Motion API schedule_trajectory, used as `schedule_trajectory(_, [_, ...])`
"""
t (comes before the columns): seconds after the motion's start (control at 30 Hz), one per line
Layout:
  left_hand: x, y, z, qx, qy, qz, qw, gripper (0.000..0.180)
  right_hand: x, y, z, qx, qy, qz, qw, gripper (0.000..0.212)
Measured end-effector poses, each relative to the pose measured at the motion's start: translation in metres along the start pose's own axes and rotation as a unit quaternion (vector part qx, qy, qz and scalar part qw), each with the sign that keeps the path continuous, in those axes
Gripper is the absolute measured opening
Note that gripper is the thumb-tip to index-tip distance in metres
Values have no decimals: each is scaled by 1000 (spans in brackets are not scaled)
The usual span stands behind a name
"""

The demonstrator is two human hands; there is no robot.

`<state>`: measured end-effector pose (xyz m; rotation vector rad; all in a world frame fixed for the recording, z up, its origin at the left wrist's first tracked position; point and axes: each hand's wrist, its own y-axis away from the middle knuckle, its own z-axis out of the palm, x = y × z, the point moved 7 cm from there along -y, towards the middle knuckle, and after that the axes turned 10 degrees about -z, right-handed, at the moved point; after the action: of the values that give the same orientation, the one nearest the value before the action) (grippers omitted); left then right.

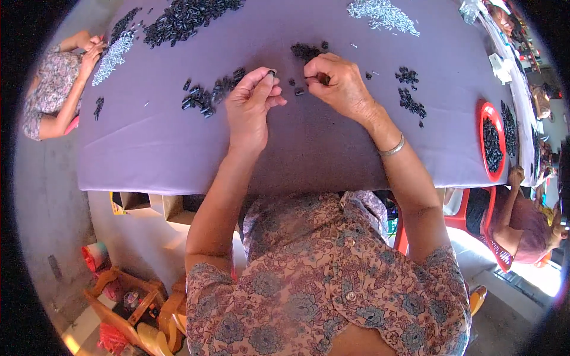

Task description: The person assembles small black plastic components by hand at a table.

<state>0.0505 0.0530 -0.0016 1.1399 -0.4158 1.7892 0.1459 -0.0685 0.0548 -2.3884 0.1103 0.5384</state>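
Above the purple cloth, my left hand (250,107) pinches a small black piece (272,72) between thumb and forefinger. Opposite it, my right hand (341,86) is closed with fingertips together; what they hold, if anything, is too small to tell. Beside my left hand lies a loose group of short black cylinders (205,99). Just beyond my right fingers is a heap of smaller black parts (305,51). A couple of single black pieces (299,91) rest on the cloth between the hands.
A big black heap (190,19) and silvery pins (385,15) lie at the far side. Small black clusters (411,102) and a red dish rim (484,148) are to the right. Co-workers sit at left (56,89) and right (528,234); the table's near edge (148,188) runs before me.
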Motion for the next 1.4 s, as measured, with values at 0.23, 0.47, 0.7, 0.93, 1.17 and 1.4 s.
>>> schedule_trajectory(0.23, [-2, 0, 0, 5, -7, -7, 1000, 14, 7, 3, -7, 43, -54, 59, 996, 17])
schedule_trajectory(0.47, [-9, 2, 3, -16, -44, -36, 998, 16, 38, 15, -9, 75, -135, 190, 970, 10])
schedule_trajectory(0.7, [-13, 3, 9, -45, -81, -53, 994, 19, 25, 9, -2, 100, -268, 143, 947, 7])
schedule_trajectory(0.93, [-13, 6, 14, -68, -106, -39, 991, 20, 7, 6, 13, 67, -365, 195, 908, 4])
schedule_trajectory(1.17, [-9, 7, 18, -67, -99, -8, 993, 21, 2, 4, 20, 66, -403, 179, 895, 3])
schedule_trajectory(1.4, [-7, 8, 17, -53, -77, -3, 996, 15, 0, 4, 23, 69, -406, 181, 893, 3])
